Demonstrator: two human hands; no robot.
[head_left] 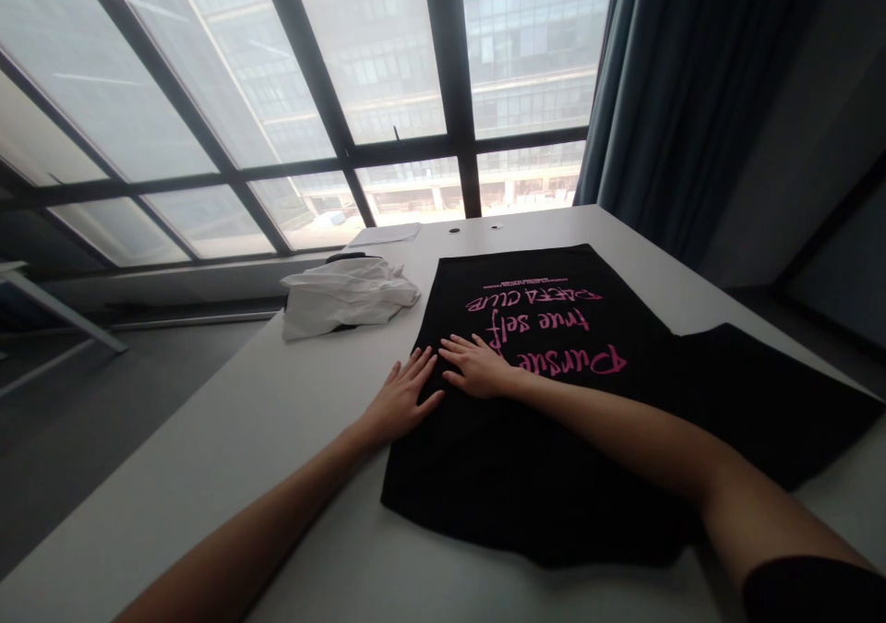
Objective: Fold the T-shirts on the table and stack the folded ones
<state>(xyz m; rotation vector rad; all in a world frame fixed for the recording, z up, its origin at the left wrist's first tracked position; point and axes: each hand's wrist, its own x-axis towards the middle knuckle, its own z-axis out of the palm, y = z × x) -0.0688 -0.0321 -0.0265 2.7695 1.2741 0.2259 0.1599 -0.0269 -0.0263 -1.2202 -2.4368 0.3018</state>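
Observation:
A black T-shirt (554,475) with pink lettering lies spread on the white table, its print upside down from where I look. One sleeve reaches out to the right. My left hand (401,400) rests flat at the shirt's left edge, fingers spread, with the wrist over the bare tabletop. Just right of it, my right hand (477,366) lies palm down on the fabric, fingers stretched out and covering part of the lettering. Neither hand grips the cloth. My right forearm crosses over the shirt and hides some of it.
A crumpled white cloth (346,295) with something dark under it sits on the table (277,475) at the left edge. Beyond it lies a flat white sheet (385,234). Large windows stand behind the table, and a blue curtain (664,97) hangs at the right.

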